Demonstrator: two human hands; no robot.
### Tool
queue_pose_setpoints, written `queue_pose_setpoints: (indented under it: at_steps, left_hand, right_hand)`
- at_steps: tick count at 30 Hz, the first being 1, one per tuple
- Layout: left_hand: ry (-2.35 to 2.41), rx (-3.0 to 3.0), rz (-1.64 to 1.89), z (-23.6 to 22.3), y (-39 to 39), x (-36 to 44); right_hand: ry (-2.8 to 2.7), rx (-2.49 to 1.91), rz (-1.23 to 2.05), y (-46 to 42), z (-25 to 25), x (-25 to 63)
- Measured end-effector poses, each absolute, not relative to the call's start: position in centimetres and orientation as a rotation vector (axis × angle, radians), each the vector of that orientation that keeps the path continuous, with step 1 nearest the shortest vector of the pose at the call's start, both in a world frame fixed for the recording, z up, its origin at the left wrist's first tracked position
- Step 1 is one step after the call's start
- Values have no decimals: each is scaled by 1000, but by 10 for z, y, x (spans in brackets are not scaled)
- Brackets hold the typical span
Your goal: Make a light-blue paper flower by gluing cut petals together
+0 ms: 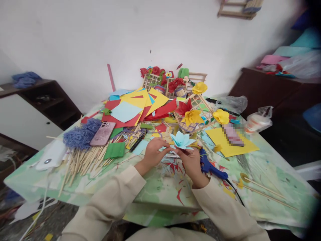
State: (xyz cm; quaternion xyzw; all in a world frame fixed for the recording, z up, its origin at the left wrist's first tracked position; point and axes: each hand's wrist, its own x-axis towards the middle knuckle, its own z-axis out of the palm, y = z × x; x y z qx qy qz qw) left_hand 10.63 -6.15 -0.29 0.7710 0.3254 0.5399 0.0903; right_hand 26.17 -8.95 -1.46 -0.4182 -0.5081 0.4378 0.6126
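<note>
Blue paper flower (181,140) held up at mid-table, set back from the table's (173,197) front edge.
Right hand (192,164): thumb and fingers pinched on the flower's base, petals facing up. Left hand (155,152): fingertips drawn together just beside the bloom; cannot tell whether they grip a petal. Room to the right is narrow: a blue glue gun (212,168) lies just beside that hand, black cable (235,192) running toward the front edge. To the left, green paper (114,150) and wooden sticks (82,162). Between the wrists, patterned cloth reaches the front edge, red scraps (179,196) on it.
</note>
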Motion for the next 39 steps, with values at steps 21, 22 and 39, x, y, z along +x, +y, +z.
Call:
queue_pose_setpoints:
  at_steps: [21, 22, 39]
  left_hand:
    - [829, 1804, 1226, -16, -64, 114]
    - [820, 1874, 1244, -14, -64, 112]
    - [631, 1472, 787, -18, -76, 134]
  right_hand:
    - [-1353, -904, 643, -112, 3, 259]
    - [-1342, -904, 618, -111, 3, 261]
    - [-1061, -992, 998, -98, -2, 265]
